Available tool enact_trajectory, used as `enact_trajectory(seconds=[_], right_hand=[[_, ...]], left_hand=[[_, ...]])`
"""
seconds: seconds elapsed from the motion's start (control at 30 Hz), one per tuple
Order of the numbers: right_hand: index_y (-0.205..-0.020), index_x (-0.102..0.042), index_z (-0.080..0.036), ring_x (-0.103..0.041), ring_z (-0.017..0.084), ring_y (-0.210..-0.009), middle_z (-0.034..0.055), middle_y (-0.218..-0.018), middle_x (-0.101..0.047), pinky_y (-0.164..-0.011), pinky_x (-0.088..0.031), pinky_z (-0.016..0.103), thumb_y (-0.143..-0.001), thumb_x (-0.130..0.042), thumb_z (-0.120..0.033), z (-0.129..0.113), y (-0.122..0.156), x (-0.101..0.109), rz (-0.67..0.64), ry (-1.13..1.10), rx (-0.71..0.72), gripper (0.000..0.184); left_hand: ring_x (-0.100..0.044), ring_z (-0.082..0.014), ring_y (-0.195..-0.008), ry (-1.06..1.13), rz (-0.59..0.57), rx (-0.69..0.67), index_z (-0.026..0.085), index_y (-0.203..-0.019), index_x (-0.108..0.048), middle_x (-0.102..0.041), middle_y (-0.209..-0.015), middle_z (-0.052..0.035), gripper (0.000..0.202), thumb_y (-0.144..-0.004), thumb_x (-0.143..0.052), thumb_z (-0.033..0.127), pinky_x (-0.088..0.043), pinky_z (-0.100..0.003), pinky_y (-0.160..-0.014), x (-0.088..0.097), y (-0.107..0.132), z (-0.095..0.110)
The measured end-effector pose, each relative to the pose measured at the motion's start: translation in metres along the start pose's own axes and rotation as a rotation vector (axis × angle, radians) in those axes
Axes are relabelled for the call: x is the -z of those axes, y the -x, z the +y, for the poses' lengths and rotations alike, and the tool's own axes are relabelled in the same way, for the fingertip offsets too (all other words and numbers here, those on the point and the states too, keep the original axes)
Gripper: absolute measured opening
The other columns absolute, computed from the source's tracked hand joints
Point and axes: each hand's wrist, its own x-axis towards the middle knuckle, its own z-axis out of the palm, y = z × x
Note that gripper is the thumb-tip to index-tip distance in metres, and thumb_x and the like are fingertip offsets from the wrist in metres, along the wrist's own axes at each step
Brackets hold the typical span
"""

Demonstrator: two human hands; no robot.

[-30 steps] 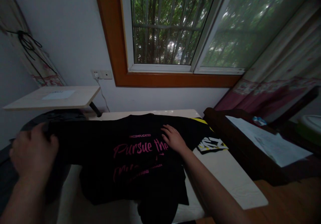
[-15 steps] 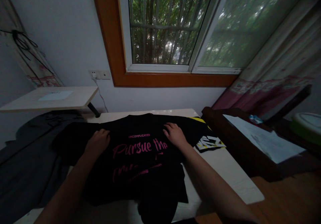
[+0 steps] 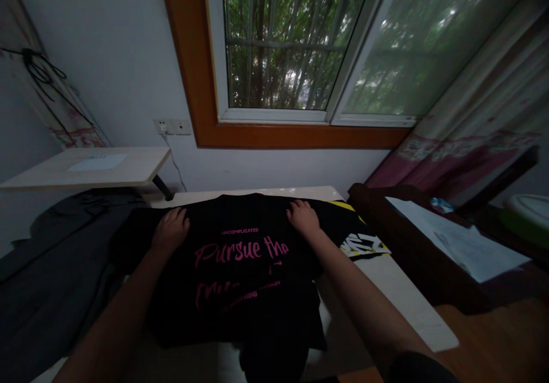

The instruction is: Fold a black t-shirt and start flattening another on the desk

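Note:
A black T-shirt (image 3: 240, 214) lies spread over the pale table, pink lettering facing up and some folds across its lower print. My left hand (image 3: 171, 228) rests palm down near the shirt's left shoulder, fingers stretched out. On the opposite shoulder lies my right hand (image 3: 303, 217), also flat with its fingers extended. The right sleeve (image 3: 364, 244) carries a white and yellow pattern. At the near side, a dark rounded shape (image 3: 274, 360) covers part of the shirt's lower edge.
Beneath the shirt is a pale table (image 3: 412, 297). Dark grey cloth (image 3: 55, 268) is heaped at left, below a small raised shelf (image 3: 141, 163) with paper on it. To the right, a white sheet (image 3: 454, 240) lies on a dark brown surface. A window (image 3: 291, 46) stands behind.
Both hands have slid slightly farther toward the shirt's shoulders. The left sleeve's outer end has shifted inward to the right. The camera view has moved a little.

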Motion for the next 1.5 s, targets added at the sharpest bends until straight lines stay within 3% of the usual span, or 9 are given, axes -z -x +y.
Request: enact_trajectory(seconds=[0.23, 0.57, 1.23, 1.5], right_hand=[[-0.132, -0.061, -0.016, -0.050, 0.030, -0.125, 0.0149, -0.139, -0.059, -0.097, -0.045, 0.039, -0.102, -0.041, -0.041, 0.005, -0.016, -0.008, 0.053, 0.013, -0.006, 0.044], [-0.139, -0.056, -0.016, -0.047, 0.030, -0.130, 0.0155, -0.147, -0.053, -0.102, -0.042, 0.040, -0.103, -0.038, -0.040, 0.006, -0.033, -0.020, 0.072, 0.023, -0.040, 0.047], [-0.145, -0.051, -0.016, -0.041, 0.029, -0.139, 0.0157, -0.155, -0.046, -0.107, -0.039, 0.042, -0.103, -0.034, -0.039, 0.008, -0.062, -0.023, 0.026, 0.023, -0.075, 0.050], [-0.150, -0.046, -0.013, -0.038, 0.028, -0.144, 0.0146, -0.158, -0.043, -0.114, -0.035, 0.043, -0.103, -0.035, -0.036, 0.006, -0.059, -0.027, 0.023, 0.010, -0.075, 0.053]], left_hand=[[-0.047, -0.0314, -0.139, 0.017, -0.040, 0.003, 0.007, -0.141, -0.056, -0.053, -0.150, -0.0185, 0.056, -0.096, -0.037, 0.035, -0.033, -0.047, -0.118, -0.015, -0.027, -0.010], [-0.047, -0.0316, -0.140, 0.030, -0.057, 0.073, 0.006, -0.139, -0.058, -0.052, -0.150, -0.0192, 0.055, -0.094, -0.038, 0.032, -0.033, -0.046, -0.118, -0.032, -0.058, -0.009], [-0.050, -0.0315, -0.138, 0.056, -0.048, 0.080, 0.009, -0.137, -0.060, -0.055, -0.148, -0.0195, 0.054, -0.091, -0.039, 0.029, -0.036, -0.049, -0.115, -0.032, -0.093, 0.006], [-0.045, -0.0341, -0.142, 0.051, -0.080, 0.078, 0.006, -0.140, -0.056, -0.049, -0.152, -0.0222, 0.054, -0.094, -0.035, 0.024, -0.037, -0.056, -0.114, -0.023, -0.081, 0.019]])
